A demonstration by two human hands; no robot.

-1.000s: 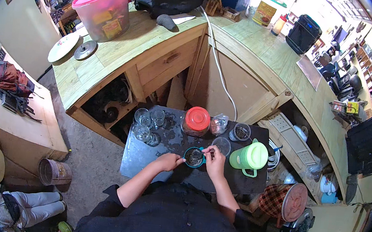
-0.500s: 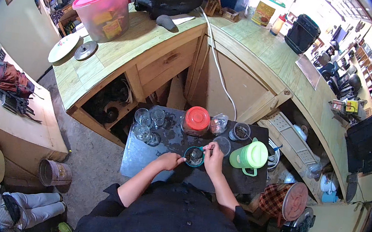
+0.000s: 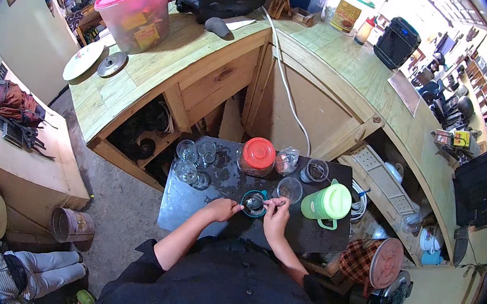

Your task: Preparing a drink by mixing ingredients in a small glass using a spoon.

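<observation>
Several glasses (image 3: 187, 151), left of centre, and a green pitcher (image 3: 327, 203), right, flank the teal-rimmed container (image 3: 254, 216) the left hand (image 3: 223, 210) pinches; the right hand (image 3: 276, 217) grips a spoon-like utensil (image 3: 256, 203).

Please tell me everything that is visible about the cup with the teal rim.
The cup is small, round and teal-rimmed; its material is unclear. Its open mouth faces up, showing dark contents too small to identify. It is over the table, on the near side of the red-lidded jar; whether it rests there is hidden. The left hand pinches its left edge; the right hand holds what looks like a spoon over or in it.
</observation>
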